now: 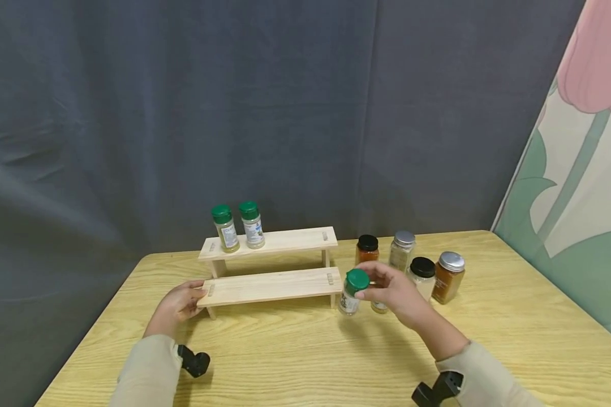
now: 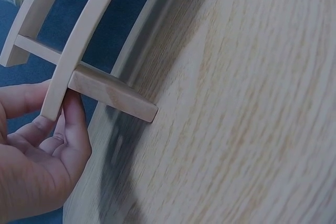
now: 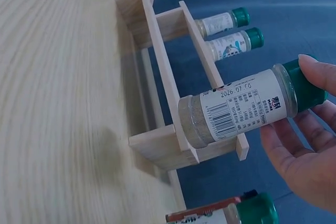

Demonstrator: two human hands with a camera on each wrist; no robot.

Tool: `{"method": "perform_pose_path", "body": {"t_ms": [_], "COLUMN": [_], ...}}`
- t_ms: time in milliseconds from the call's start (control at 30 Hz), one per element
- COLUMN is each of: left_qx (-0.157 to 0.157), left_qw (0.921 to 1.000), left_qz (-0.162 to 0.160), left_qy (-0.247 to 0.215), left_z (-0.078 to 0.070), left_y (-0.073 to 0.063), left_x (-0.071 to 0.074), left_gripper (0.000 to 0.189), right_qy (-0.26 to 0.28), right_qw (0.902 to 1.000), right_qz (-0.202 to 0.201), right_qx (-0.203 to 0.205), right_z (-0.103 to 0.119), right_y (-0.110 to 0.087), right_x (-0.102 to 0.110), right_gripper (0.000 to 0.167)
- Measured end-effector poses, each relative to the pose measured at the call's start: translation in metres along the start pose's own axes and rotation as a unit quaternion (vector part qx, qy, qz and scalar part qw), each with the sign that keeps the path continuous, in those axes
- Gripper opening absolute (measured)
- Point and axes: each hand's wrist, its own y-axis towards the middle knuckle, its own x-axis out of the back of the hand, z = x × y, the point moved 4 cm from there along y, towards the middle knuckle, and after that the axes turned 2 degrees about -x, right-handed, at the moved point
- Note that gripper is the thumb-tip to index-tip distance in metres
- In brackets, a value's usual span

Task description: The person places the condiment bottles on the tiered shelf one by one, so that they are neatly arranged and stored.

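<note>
Right hand (image 1: 397, 293): fingers and thumb hold the green cap (image 1: 357, 279) of a labelled spice jar (image 1: 349, 303).
Spice jar: off the tabletop (image 1: 285, 350), just beside the lower shelf's (image 1: 272, 286) right end; body below the grip, long axis near upright.
Left hand (image 1: 177, 303): pinches that shelf's left end, well apart from the jar.
Nearer hand: right; lower shelf lies leftward of its grip.
</note>
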Motion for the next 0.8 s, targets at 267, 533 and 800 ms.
{"method": "perform_pose_path", "body": {"t_ms": [267,533,800], "left_qx": [0.001,0.000,-0.004], "left_qw": [1.0000,1.0000,1.0000], "left_qz": [0.006,0.007,0.007], "left_qy": [0.000,-0.004,-0.002], "left_z": [-0.001,0.000,0.001], "left_y": [-0.001,-0.002,-0.001], "left_x": [-0.002,-0.001,-0.001], "left_gripper": [0.057,0.057,0.055], "right_qy": [0.013,0.021,0.025], "right_qw": [0.9999,0.9996,0.9996], "right_qz": [-0.011,-0.011,-0.015], "right_qx": [-0.001,0.013,0.003], "right_z": [0.005,0.013,0.020], "right_y": [0.012,0.025,0.038], "right_x": [-0.005,-0.010,-0.013], "right_gripper": [0.045,0.042,0.042]}}
